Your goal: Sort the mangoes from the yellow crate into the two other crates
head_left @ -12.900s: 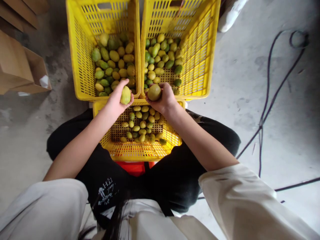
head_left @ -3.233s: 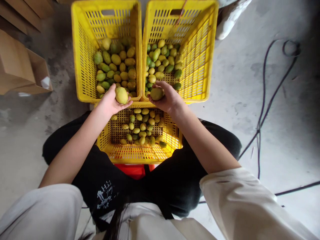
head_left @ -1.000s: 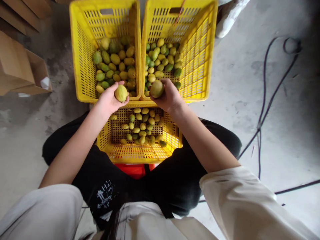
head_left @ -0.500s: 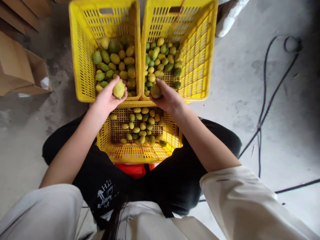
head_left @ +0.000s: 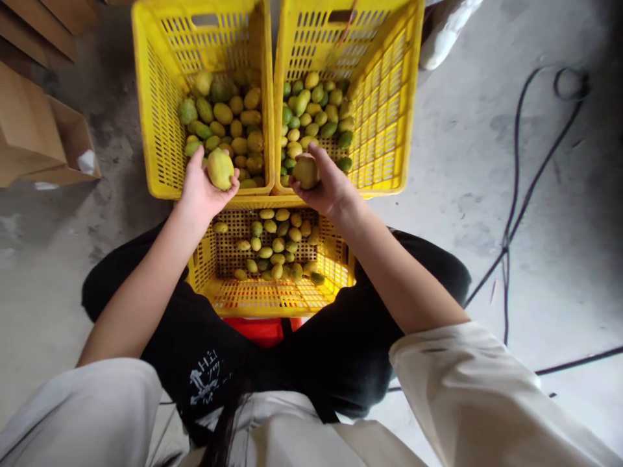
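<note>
In front of me, the left hand cups a yellow-green fruit, fingers curled beneath; the right hand wraps an olive fruit. I judge both firm, fairly light, smooth enough to slip and easily bruised, so I favour a gentle hold around the middle. The near crate carries more; beyond, so do the left crate and right crate. Grey floor surrounds them.

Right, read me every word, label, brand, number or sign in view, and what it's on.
"H", apparently: part of the white print on the black trousers; its other marks are too blurred to read.
Yellow crates, fruit, cardboard box: no readable text.
</note>
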{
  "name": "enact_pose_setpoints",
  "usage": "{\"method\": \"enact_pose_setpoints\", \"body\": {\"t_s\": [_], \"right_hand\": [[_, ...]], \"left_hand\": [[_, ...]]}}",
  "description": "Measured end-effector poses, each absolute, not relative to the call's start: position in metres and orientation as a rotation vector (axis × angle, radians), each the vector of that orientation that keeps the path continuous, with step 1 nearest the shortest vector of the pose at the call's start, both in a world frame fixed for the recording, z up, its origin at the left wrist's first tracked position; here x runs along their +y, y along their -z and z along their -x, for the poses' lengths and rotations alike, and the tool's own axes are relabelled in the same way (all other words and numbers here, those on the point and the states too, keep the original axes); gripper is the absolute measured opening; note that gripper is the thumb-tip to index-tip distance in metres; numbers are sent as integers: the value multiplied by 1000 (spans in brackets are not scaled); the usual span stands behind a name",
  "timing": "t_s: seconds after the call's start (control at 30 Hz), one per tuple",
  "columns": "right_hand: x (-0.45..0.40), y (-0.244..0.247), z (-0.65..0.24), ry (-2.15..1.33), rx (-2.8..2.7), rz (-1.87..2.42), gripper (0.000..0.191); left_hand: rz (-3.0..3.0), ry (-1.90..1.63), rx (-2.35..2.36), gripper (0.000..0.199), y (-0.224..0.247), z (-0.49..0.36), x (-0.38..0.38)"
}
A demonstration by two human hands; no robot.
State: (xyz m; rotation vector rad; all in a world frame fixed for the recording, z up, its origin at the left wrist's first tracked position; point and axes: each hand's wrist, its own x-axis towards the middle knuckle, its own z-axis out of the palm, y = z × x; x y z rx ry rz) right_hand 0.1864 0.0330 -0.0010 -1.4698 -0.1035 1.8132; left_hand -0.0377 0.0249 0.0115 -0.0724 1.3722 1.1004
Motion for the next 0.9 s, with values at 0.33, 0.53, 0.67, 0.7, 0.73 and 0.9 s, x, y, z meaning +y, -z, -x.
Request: {"method": "enact_pose_setpoints", "body": {"t_s": [0.33,0.53,0.67,0.7,0.73,0.9], "right_hand": [[35,9,-181,-1658,-63,1466,17],[36,15,-185,-1665,-14,1457,18],[37,19,-186,-1695,-110,1445,31],[37,20,-186,-1698,-143,1442,34],[37,20,-186,-1699,-170,1440,36],[38,19,-187,-1691,-207,1447,37]], "left_hand": [[97,-1152,1446,12,-29,23,27],[199,-1108,1370,16,-35,18,21],[155,-1107,1347,22,-14,26,22],[143,-1088,1344,24,-10,28,22],[137,-1071,1343,25,-6,29,23],[136,-1048,1361,25,1,38,28]]}}
